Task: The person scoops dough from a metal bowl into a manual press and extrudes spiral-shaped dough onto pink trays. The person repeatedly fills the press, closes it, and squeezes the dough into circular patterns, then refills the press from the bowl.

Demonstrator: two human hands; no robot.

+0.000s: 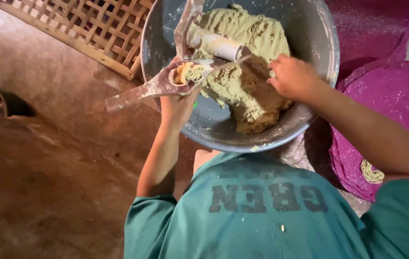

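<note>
A big round grey metal bowl (pixel 317 62) sits in front of a person in a teal shirt (pixel 262 211), on a brown dirt floor (pixel 46 182). Inside the bowl is a large lump of soft greenish-tan dough (pixel 247 81). The left hand (pixel 178 103) holds a dusty metal press with long flat handles (pixel 159 84) just over the left side of the bowl. Its fingers are wrapped tight around the press from below. The cup of the press is open at the top and has some dough in it. A white tube-shaped part (pixel 219 45) of the press lies across the top of the dough. The right hand (pixel 293 76) is in the bowl, pressed down on the dough lump, with its fingers curled into the dough. To the right of the bowl are round pink mats (pixel 396 91) with a sparkly look, and a small coil of thin dough strings (pixel 371 171) lies on one of them. Behind the bowl, up and to the left, is a woven bamboo tray (pixel 99 26).
</note>
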